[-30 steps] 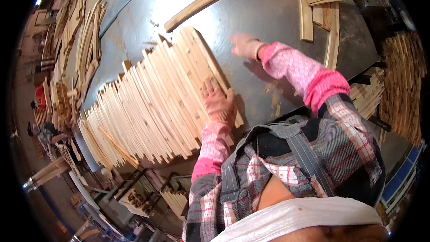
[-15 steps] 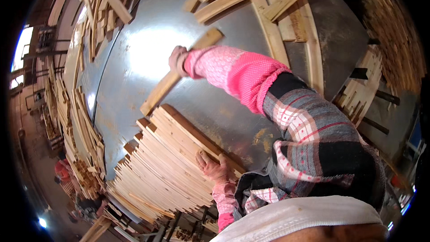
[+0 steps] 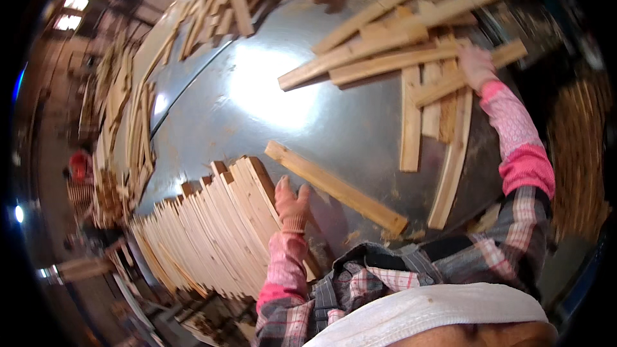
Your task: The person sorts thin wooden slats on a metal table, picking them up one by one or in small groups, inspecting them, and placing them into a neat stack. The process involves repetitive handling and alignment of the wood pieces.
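A row of pale wooden slats stands packed side by side at the lower left of a metal tabletop. My left hand is at the right end of this row, fingers stretched and thumb apart, resting by the outermost slat. To its right a single loose slat lies slanted on the metal. At the upper right, my right hand has its fingers around a short wooden slat, which lies across others in a loose pile. The fingertips are partly hidden.
Heaps of offcuts lie at the far side, and more long strips at the left beyond a seam in the metal. A stack of rough wood stands at the right edge. Another person in red is at the far left.
My right hand has gone from a slat near the row to one in the right-hand pile. A slat now lies loose beside the row. My left hand has lifted off the slats' tops; the view has turned.
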